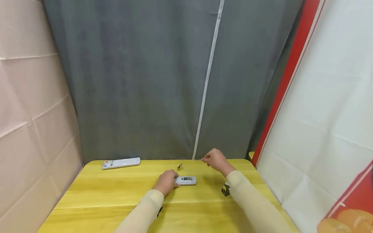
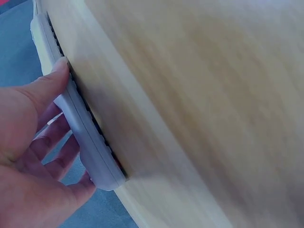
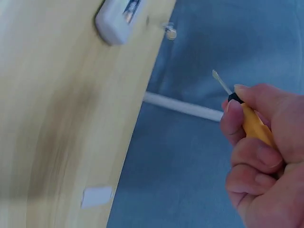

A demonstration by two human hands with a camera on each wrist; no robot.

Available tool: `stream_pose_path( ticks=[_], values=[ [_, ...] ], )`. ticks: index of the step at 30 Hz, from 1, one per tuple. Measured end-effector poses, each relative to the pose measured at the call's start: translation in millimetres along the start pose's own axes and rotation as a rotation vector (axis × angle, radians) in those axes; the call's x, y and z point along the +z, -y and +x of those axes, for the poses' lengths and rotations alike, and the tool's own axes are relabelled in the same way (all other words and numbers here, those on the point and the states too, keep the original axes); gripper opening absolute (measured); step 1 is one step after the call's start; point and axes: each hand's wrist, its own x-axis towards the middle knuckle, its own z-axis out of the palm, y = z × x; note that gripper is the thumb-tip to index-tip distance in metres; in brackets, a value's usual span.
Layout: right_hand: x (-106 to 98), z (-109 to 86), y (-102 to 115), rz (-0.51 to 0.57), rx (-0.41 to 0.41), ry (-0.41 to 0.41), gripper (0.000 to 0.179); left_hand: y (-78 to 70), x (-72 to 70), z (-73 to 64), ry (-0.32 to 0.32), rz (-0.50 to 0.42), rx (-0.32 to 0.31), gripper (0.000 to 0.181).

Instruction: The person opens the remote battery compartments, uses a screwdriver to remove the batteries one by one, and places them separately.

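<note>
A grey-white remote control (image 1: 189, 180) lies back side up on the table, its battery compartment uncovered with a battery showing inside. My left hand (image 1: 166, 183) grips its left end; in the left wrist view the thumb lies along one long edge of the remote (image 2: 88, 128) and the fingers along the other. Raised over the table's far right part, my right hand (image 1: 216, 160) is apart from the remote. It holds a small flat-tipped screwdriver (image 3: 251, 118) with an orange-yellow handle, fingers curled round it. A loose battery (image 1: 179, 166) lies just behind the remote.
A second remote (image 1: 121, 163) lies buttons up at the far left of the yellow wooden table (image 1: 96, 197). Near the table's far edge is a small white flat piece (image 3: 96, 196). A grey curtain (image 1: 140, 97) hangs behind, with pale cloth walls at both sides.
</note>
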Motion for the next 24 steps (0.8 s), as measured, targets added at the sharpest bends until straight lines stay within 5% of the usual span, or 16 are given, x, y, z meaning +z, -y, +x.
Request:
stream_pose_path(
  ticks=[4, 18, 24],
  values=[
    [-8.4, -8.5, -6.2, 0.014, 0.031, 0.03, 0.019, -1.5, 0.2, 4.2, 0.009, 0.019, -0.009, 0.043],
    [13.5, -23.8, -6.9, -0.054, -0.005, 0.04, 0.015, -7.2, -8.1, 2.4, 0.028, 0.003, -0.018, 0.044],
    [16.9, -26.0, -3.4, -0.201, -0.083, 0.068, 0.008, -5.6, -6.2, 4.1, 0.028, 0.0, -0.02, 0.043]
  ],
)
